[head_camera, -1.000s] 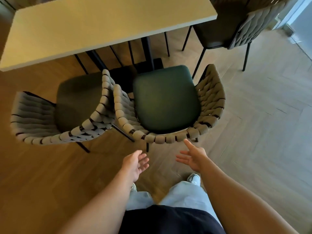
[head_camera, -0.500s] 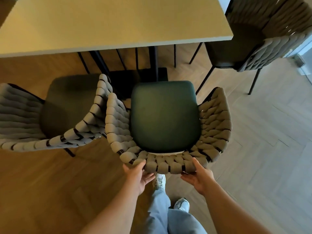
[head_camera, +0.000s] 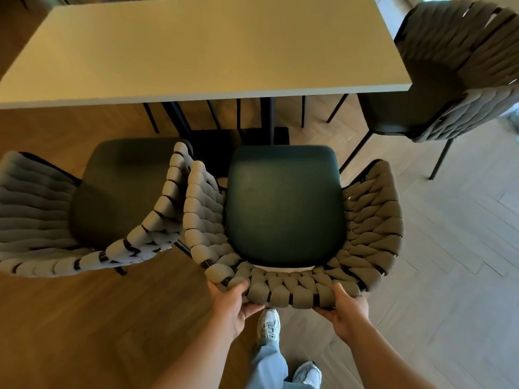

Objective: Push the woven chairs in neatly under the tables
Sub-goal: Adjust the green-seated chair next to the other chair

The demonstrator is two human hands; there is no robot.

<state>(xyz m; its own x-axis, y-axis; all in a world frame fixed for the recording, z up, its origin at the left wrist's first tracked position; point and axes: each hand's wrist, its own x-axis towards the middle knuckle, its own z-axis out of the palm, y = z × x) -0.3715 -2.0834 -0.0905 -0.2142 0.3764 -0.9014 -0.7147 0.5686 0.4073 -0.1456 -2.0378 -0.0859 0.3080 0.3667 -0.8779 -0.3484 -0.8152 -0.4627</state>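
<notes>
A woven chair (head_camera: 283, 203) with a dark green seat stands right in front of me, facing the pale table (head_camera: 202, 49); its seat front sits short of the table edge. My left hand (head_camera: 230, 304) grips the woven backrest at its left rear curve. My right hand (head_camera: 346, 306) grips the same backrest at its right rear. A second woven chair (head_camera: 92, 209) stands to the left, angled, its right arm touching the first chair's left arm.
A third woven chair (head_camera: 449, 80) stands at the table's right end. Black table legs and a dark base (head_camera: 238, 136) are under the table. My feet in pale shoes (head_camera: 269, 324) stand on the wooden floor just behind the chair.
Both hands went from open in the air to gripping the backrest of the middle chair. I have stepped closer, and the table and chairs now fill more of the view.
</notes>
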